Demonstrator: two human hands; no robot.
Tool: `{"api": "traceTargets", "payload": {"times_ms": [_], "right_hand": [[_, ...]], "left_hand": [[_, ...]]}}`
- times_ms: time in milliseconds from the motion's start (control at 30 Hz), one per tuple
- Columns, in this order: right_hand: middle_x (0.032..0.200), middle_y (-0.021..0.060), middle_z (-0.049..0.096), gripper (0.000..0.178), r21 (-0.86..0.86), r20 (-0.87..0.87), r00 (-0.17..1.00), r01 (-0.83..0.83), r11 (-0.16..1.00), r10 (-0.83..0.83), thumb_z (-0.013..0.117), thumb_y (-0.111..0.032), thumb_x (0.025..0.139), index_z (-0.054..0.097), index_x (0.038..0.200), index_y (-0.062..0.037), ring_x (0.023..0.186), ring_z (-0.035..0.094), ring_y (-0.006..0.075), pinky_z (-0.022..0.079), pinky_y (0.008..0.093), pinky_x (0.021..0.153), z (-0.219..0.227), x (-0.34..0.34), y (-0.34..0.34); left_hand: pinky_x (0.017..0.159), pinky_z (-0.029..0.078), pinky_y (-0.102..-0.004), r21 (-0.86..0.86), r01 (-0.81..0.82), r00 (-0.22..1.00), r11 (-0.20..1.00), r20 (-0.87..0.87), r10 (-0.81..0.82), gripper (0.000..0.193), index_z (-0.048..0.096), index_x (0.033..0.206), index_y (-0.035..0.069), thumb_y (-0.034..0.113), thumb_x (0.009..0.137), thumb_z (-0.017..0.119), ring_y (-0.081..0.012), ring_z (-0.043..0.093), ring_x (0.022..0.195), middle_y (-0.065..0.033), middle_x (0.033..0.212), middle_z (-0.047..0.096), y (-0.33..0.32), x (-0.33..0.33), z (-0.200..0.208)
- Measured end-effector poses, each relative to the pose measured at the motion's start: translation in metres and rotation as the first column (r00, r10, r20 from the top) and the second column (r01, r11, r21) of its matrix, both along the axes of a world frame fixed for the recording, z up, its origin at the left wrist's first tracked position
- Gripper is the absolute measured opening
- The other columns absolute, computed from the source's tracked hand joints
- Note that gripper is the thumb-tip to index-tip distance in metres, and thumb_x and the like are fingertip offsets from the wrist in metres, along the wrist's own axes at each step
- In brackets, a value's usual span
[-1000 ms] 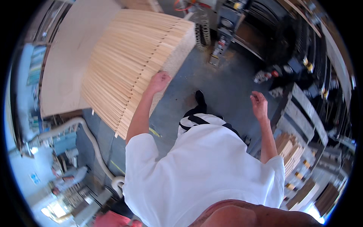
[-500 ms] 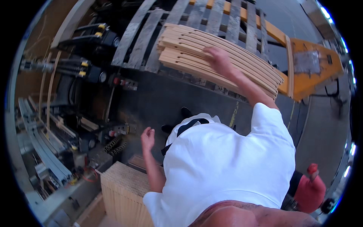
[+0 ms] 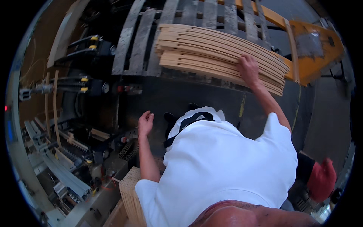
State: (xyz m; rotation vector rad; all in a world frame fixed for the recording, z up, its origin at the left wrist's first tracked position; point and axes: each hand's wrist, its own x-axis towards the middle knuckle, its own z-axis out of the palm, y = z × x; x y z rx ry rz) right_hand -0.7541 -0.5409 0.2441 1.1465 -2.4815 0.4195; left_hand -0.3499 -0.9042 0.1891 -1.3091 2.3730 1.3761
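Note:
A stack of long pale wooden slats [image 3: 204, 47] with slots near their ends lies across the near edge of a worn wooden pallet [image 3: 145, 41]. On the right part of this stack is my right hand [image 3: 249, 71], its fingers bent round the edge of the slats. How much of a slat lies inside the grip is hidden. My left hand [image 3: 145, 123] hangs over the floor, left of my waist. Its fingers are loosely bent and apart, with nothing between them.
A yellow pallet jack [image 3: 317, 49] stands at the right behind the pallet, a slat standing against it. Machinery with gauges [image 3: 94, 87] fills the left side. More stacked wood [image 3: 132, 193] is by my left elbow. A person in a red sleeve [image 3: 321, 179] is at lower right.
My right hand has moved right along the slats, its fingers now bent at their edge. My left hand has risen slightly. The view has shifted, and the person in red has moved.

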Motion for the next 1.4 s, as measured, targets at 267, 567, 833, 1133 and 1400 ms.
{"api": "traceTargets", "payload": {"times_ms": [267, 567, 833, 1133, 1400], "right_hand": [[0.107, 0.0171, 0.06, 0.027, 0.086, 0.009, 1.0, -0.022, 0.996, 0.022, 0.059, -0.004, 0.089, 0.059, 0.116, -0.0047, 0.101, 0.056, 0.0381, 0.047, 0.0471, 0.086, 0.029, 0.019, -0.029], [0.114, 0.0161, 0.056, 0.034, 0.127, 0.141, 0.99, -0.021, 0.992, 0.003, 0.055, 0.0, 0.092, 0.054, 0.126, -0.0042, 0.107, 0.055, 0.0359, 0.045, 0.0436, 0.094, 0.117, 0.107, -0.214], [0.111, 0.0162, 0.061, 0.042, -0.176, 0.474, 0.859, -0.124, 0.977, 0.195, 0.055, -0.002, 0.093, 0.051, 0.135, -0.0023, 0.099, 0.062, 0.0251, 0.05, 0.0351, 0.083, 0.138, 0.203, -0.384], [0.097, 0.0146, 0.062, 0.036, -0.296, 0.417, 0.586, -0.635, 0.713, 0.695, 0.069, -0.015, 0.089, 0.062, 0.122, -0.0028, 0.082, 0.065, 0.0269, 0.052, 0.0337, 0.072, 0.145, 0.261, -0.631], [0.089, 0.0098, 0.061, 0.032, -0.194, 0.192, 0.207, -0.95, 0.244, 0.959, 0.07, -0.025, 0.083, 0.066, 0.112, -0.0114, 0.084, 0.062, 0.0337, 0.051, 0.0429, 0.072, 0.11, 0.35, -0.87]], "left_hand": [[0.091, 0.051, -0.0367, -0.188, -0.114, 0.993, 0.976, -0.043, 0.107, 0.038, 0.065, 0.118, 0.002, 0.025, 0.088, 0.068, -0.0306, 0.067, 0.101, -0.0165, 0.106, 0.07, -0.16, 0.057, -0.003], [0.104, 0.04, -0.0449, -0.805, -0.364, 0.913, 0.468, -0.21, 0.349, 0.042, 0.061, 0.12, 0.004, 0.023, 0.084, 0.068, -0.0366, 0.049, 0.123, -0.0191, 0.13, 0.055, -0.522, 0.179, 0.06], [0.118, 0.018, -0.0504, -0.798, -0.253, 0.753, 0.547, 0.193, 0.629, 0.074, 0.031, 0.15, 0.015, 0.037, 0.088, 0.065, -0.0356, 0.013, 0.147, -0.0136, 0.157, 0.022, -0.668, 0.203, 0.107], [0.082, 0.052, -0.0488, -0.689, -0.288, 0.956, 0.665, -0.169, 0.239, 0.027, 0.062, 0.101, 0.008, 0.024, 0.083, 0.073, -0.0384, 0.061, 0.096, -0.0186, 0.106, 0.058, -0.559, 0.182, 0.104], [0.082, 0.05, -0.0481, -0.365, -0.249, 0.967, 0.897, -0.145, 0.209, 0.029, 0.058, 0.1, 0.006, 0.023, 0.082, 0.072, -0.0375, 0.059, 0.098, -0.0151, 0.103, 0.057, -0.349, 0.133, 0.118]]}}
